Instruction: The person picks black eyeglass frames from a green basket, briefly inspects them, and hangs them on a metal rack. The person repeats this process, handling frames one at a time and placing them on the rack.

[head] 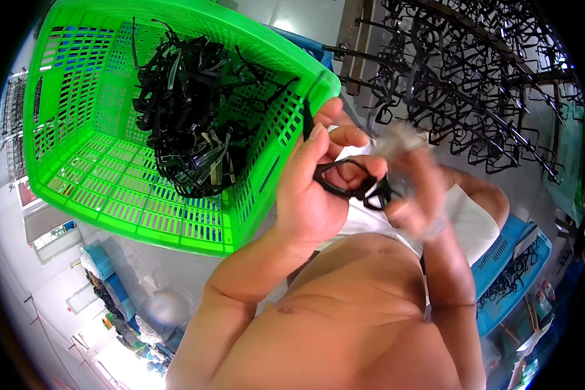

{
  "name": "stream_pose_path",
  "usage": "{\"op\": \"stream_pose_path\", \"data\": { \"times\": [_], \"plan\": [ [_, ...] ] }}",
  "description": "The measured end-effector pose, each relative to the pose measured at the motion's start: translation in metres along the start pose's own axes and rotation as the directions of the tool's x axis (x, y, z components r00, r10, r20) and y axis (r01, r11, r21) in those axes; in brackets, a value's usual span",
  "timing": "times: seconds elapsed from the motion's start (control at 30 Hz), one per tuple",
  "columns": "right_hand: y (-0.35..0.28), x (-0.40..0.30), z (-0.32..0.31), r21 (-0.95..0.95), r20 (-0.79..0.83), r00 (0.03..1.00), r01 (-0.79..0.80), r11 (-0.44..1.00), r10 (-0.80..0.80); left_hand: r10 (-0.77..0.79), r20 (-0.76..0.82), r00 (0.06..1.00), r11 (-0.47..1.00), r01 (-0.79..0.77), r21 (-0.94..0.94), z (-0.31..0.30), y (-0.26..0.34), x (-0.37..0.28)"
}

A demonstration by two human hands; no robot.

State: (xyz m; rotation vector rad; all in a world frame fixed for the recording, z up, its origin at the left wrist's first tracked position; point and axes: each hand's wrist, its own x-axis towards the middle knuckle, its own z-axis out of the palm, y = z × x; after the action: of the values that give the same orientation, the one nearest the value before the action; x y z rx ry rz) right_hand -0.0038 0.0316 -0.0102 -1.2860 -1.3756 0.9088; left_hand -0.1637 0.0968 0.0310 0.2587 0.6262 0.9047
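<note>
In front of my bare torso, a black eyeglass frame rests in the grip of my left hand. One dark temple arm rises past the fingers, and a fingertip shows through the nearer rim. My right hand is blurred by motion close to the other rim. A pale, whitish thing shows at its fingertips, too smeared to identify. Whether the right hand grips it or touches the frame, I cannot tell. Beyond my left hand is a green plastic basket with a pile of black eyeglass frames inside.
Racks with metal rods hold many black frames at the upper right. A blue plastic basket with dark frames stands by my right side. Part of another blue basket shows behind the green one. White shorts cover my lap.
</note>
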Motion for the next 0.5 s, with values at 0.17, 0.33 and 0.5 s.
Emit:
{"op": "stream_pose_path", "data": {
  "times": [0.17,0.33,0.5],
  "plan": [
    [-0.036,-0.04,-0.002,0.143,0.195,0.967,-0.195,0.97,0.165,-0.182,-0.064,0.981,0.916,0.193,0.353,-0.051,0.022,0.012],
    [0.008,-0.029,-0.05,0.244,-0.516,0.855,0.088,0.966,0.052,0.599,-0.207,0.774,0.205,0.102,0.974,-0.194,0.121,0.082],
    [0.065,0.026,-0.093,0.378,-0.556,0.709,-0.25,0.891,0.435,0.528,-0.088,0.845,-0.444,0.362,0.82,-0.222,0.153,0.13]
  ]
}}
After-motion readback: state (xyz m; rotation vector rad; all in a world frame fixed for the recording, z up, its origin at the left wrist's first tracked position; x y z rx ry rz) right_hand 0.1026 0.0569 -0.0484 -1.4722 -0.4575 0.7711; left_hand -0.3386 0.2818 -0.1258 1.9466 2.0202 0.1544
